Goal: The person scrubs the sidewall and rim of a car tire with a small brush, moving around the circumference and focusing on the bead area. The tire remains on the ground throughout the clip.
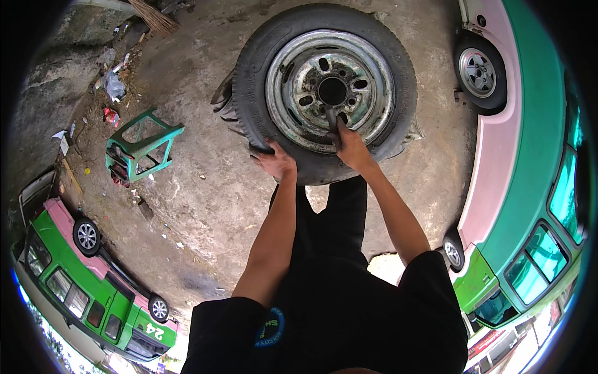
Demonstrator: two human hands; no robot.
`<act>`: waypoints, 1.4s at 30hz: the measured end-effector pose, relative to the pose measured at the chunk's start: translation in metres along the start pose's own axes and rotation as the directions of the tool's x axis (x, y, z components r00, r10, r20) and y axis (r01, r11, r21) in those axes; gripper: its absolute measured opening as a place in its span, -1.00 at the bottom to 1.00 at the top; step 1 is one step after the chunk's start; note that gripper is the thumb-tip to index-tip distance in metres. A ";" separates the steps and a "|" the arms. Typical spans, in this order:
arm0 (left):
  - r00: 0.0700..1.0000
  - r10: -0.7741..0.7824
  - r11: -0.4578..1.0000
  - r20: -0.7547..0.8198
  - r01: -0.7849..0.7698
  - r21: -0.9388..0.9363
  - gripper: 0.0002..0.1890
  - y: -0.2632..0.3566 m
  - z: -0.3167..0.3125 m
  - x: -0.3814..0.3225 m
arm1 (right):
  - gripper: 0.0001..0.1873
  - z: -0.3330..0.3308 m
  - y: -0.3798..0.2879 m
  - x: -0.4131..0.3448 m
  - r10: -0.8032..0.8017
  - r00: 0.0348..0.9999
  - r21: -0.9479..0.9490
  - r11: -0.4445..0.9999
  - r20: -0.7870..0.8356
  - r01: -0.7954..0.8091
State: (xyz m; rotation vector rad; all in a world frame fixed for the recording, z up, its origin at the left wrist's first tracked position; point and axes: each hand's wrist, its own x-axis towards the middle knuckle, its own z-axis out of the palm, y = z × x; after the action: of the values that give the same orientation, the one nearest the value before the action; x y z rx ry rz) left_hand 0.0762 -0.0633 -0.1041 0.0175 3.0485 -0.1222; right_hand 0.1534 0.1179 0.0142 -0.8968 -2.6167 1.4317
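Note:
In the head view a worn car tire [254, 93] on a scuffed steel wheel rim [280, 89] lies face up before me, at the top centre. My left hand [276, 161] rests on the tire's near left edge, its fingers reaching over the tread side; whether it grips anything there cannot be told. My right hand [350, 147] is closed around a dark metal tool handle [331, 119], whose end touches the rim just below the centre hole. Dark folded material [225, 103] shows from under the tire at the left.
A broken green plastic stool [145, 145] lies tipped at the left, near scattered litter [114, 86] and a twig broom [154, 16]. A green and pink van [500, 140] stands at the right, a similar vehicle [93, 285] at the lower left. The ground is rough concrete.

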 end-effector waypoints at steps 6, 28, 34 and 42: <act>0.985 -0.152 0.859 0.076 0.170 -0.483 -0.29 -0.001 0.007 0.002 | -0.35 -0.026 0.010 -0.002 0.012 0.996 -0.052 0.999 0.089 -0.008; 0.952 -0.215 0.758 0.216 0.302 -0.579 -0.03 0.001 -0.014 0.006 | -0.54 -0.022 0.014 0.001 0.142 0.987 -0.046 0.988 -0.073 -0.146; 0.943 -0.257 0.701 0.212 0.333 -0.631 -0.04 0.008 -0.036 0.006 | -0.55 -0.005 -0.002 -0.014 -0.025 0.991 -0.237 0.971 -0.129 -0.006; 0.987 -0.123 0.852 0.104 0.159 -0.499 -0.08 -0.011 0.022 0.004 | -0.61 0.015 0.002 0.003 0.332 0.943 0.295 0.904 -0.027 -0.310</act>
State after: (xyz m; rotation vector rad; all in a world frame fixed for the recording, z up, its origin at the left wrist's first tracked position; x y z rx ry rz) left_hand 0.0745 -0.0758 -0.1251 -0.2422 2.9056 0.6576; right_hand 0.1469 0.1087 0.0035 -1.3556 -2.1970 1.7503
